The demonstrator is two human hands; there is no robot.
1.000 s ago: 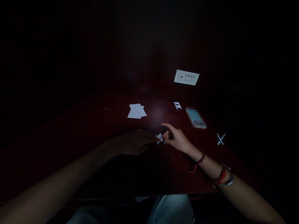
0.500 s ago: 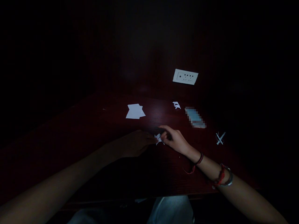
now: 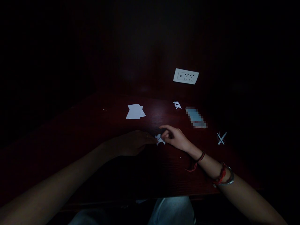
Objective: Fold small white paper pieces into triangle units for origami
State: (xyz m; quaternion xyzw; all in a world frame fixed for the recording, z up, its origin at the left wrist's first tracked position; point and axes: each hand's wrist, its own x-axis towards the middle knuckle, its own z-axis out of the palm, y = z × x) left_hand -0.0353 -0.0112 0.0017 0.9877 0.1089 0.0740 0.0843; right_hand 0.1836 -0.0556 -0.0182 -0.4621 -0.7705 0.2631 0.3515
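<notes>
A small folded white paper piece (image 3: 160,139), with several pointed corners, lies on the dark red table between my two hands. My left hand (image 3: 134,142) reaches in from the left, in shadow, its fingers together and their tips holding the paper's left side down. From the right comes my right hand (image 3: 175,136). Its index finger stretches out above the paper, while the thumb and other fingers are curled in at the paper's right edge. Exactly how these fingertips grip the paper is too dark to see.
Flat white paper sheets (image 3: 135,112) lie further back on the table (image 3: 112,122). Another folded paper (image 3: 177,105), a blurred-out phone-like object (image 3: 196,117) and crossed white strips (image 3: 221,138) are to the right. A wall socket (image 3: 186,76) is behind.
Both hands stay at the folded paper with almost the same pose. My left hand and forearm have shifted very slightly upward.
</notes>
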